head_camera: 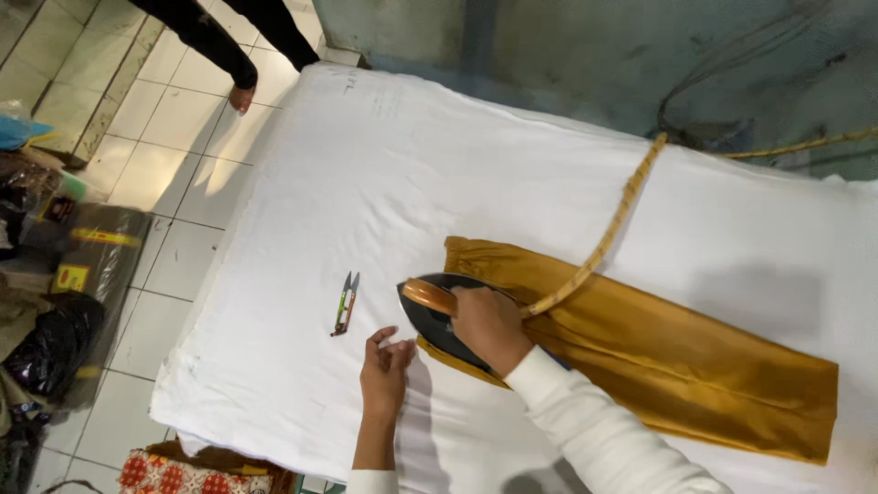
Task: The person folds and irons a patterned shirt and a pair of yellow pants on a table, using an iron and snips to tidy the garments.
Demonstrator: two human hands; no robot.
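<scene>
Right hand (489, 327) covers most of the iron's (439, 316) wooden handle; the iron hides the trousers' (677, 352) waistband corner. The cord (608, 229) runs off right. A bystander (229, 37) is cropped at top.

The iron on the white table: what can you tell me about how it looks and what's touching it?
The iron is dark and pointed, with a glossy orange-brown handle on top. It lies flat, its tip towards the small thread snips, over the gathered waist end of a folded mustard-yellow garment. The right hand grips the rear of the handle. A yellowish wrapped cord runs from there up across the white padded table. The left hand rests just beside it.
</scene>
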